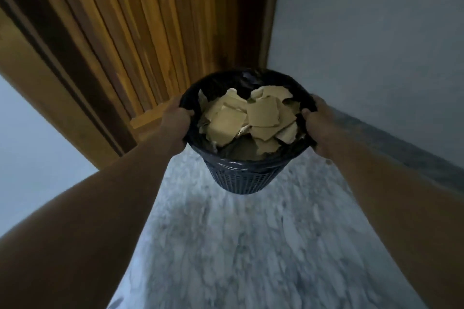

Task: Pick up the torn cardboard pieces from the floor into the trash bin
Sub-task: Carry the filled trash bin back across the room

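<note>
A dark mesh trash bin (247, 179) lined with a black plastic bag is in the middle of the view, near the corner of the room. Several torn tan cardboard pieces (261, 114) lie piled inside it, filling it close to the rim. My left hand (175, 121) grips the bin's left rim and my right hand (317, 126) grips its right rim. Both arms stretch forward from the lower corners. Whether the bin's base touches the floor I cannot tell.
A wooden door (140, 32) in a dark frame stands behind the bin at the left. A pale grey wall (376, 45) runs along the right, meeting the door at the corner. Marbled grey-white floor (238, 246) spreads below the bin, with no pieces seen on it.
</note>
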`<move>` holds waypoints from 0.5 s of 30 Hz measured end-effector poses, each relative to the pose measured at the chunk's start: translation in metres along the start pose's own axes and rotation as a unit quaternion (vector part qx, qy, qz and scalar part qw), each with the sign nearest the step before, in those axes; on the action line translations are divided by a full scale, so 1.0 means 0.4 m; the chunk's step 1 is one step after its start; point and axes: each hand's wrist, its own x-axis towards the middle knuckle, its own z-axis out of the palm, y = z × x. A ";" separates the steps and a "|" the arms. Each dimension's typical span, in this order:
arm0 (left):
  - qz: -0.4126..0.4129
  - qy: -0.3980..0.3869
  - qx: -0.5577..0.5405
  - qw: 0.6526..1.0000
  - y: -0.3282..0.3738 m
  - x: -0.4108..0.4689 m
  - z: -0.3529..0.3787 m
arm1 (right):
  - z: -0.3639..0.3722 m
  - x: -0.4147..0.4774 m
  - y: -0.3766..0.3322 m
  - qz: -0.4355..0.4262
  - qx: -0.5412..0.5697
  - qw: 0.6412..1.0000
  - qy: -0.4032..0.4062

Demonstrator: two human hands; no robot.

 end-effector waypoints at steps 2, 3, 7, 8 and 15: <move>-0.007 -0.027 0.023 0.999 0.137 -0.042 0.108 | -0.137 -0.032 -0.101 0.016 0.018 0.999 0.042; -0.008 -0.042 0.031 0.999 0.202 -0.064 0.168 | -0.210 -0.056 -0.154 0.022 0.024 0.998 0.060; 0.029 -0.124 0.050 0.991 0.464 -0.203 0.456 | -0.511 -0.165 -0.353 0.014 0.032 0.992 0.124; 0.040 -0.146 0.055 0.987 0.523 -0.248 0.536 | -0.594 -0.195 -0.400 0.010 0.027 0.990 0.141; 0.100 -0.319 0.110 0.936 0.812 -0.625 1.082 | -1.172 -0.495 -0.614 0.019 0.011 0.951 0.307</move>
